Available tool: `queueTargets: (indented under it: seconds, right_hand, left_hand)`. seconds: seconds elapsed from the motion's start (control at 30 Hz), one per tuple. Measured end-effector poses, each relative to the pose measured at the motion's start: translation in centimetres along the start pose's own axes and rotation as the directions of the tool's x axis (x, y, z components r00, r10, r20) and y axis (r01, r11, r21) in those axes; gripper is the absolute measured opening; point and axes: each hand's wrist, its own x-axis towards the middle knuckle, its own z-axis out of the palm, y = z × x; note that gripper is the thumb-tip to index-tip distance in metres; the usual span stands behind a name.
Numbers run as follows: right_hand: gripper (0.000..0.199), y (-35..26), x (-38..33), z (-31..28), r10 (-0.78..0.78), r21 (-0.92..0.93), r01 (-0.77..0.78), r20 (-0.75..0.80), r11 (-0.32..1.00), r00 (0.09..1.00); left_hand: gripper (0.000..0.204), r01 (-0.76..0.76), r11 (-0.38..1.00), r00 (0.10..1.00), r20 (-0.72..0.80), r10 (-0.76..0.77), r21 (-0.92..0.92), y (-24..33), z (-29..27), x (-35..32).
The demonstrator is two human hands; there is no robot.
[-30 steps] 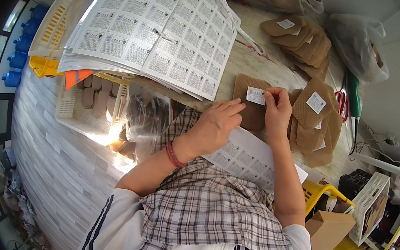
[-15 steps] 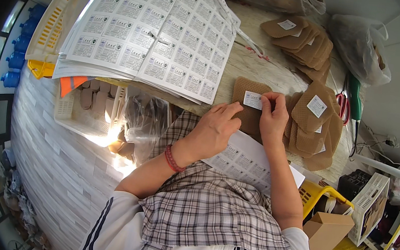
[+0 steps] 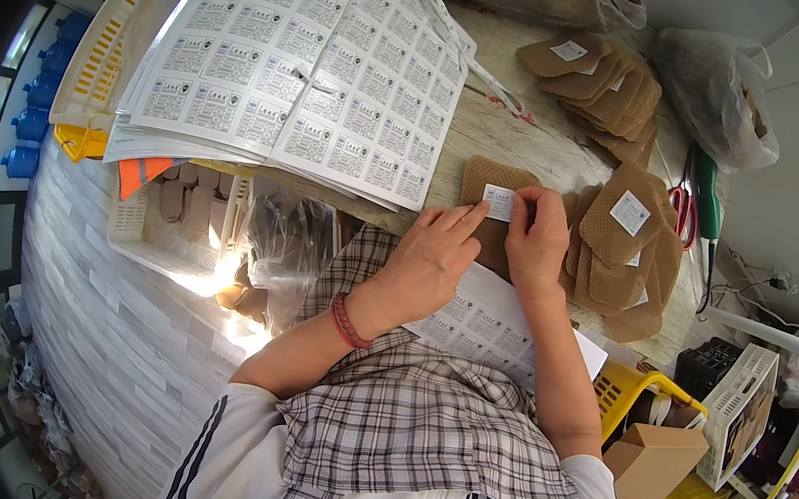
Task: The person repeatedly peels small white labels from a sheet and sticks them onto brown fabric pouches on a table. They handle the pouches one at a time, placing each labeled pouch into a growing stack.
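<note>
A brown insole-shaped pad [image 3: 487, 182] lies at the near edge of the wooden table [image 3: 496, 126]. On it sits a small white label [image 3: 499, 202]. My left hand [image 3: 431, 254] has its fingertips on the label's left end. My right hand [image 3: 537, 239] presses its fingers on the label's right end. A sheet of labels [image 3: 480, 326] lies across my lap under both wrists. To the right of my right hand sits a pile of labelled brown pads [image 3: 627, 249].
A thick stack of printed label sheets [image 3: 304, 55] covers the table's left part. More brown pads [image 3: 603, 80] and plastic bags [image 3: 719, 85] lie at the back. Red-handled scissors [image 3: 680, 201] rest far right. A white crate [image 3: 176, 220] hangs under the table; yellow baskets [image 3: 637, 402] and a cardboard box [image 3: 659, 460] stand right.
Both hands stay on the pad and label; my left fingers have slid a little closer to the label. The view has shifted slightly.
</note>
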Motion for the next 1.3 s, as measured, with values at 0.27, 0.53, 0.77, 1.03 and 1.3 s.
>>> queueTargets:
  seconds: [0.27,0.53,0.77,1.03,1.3]
  right_hand:
    - [0.042,-1.5,0.1,-0.2,0.059,-0.113,-0.057,0.018,0.992,0.998]
    - [0.026,0.8,-0.1,0.0,-0.07,-0.137,0.059,-0.075,0.989,0.995]
    - [0.009,-0.2,0.2,0.0,-0.03,-0.188,0.01,-0.103,0.982,0.994]
    - [0.021,0.2,0.7,-0.2,-0.371,-0.227,0.33,-0.173,0.916,0.912]
    - [0.072,-1.9,-0.2,-1.0,0.288,0.202,-0.293,0.055,0.935,0.956]
  left_hand:
    - [0.009,0.016,1.0,1.0,-0.006,-0.016,0.012,0.4,0.2,0.1]
    - [0.006,0.011,1.0,0.999,-0.044,-0.01,0.018,0.1,0.8,-0.3]
    - [0.009,-0.027,0.999,0.997,-0.068,0.029,0.032,-0.3,0.9,-0.5]
    - [0.007,-0.024,0.999,0.998,-0.061,0.025,0.024,-0.6,1.4,-0.8]
    - [0.007,-0.024,1.0,0.997,-0.077,0.025,0.017,-0.1,1.3,-1.6]
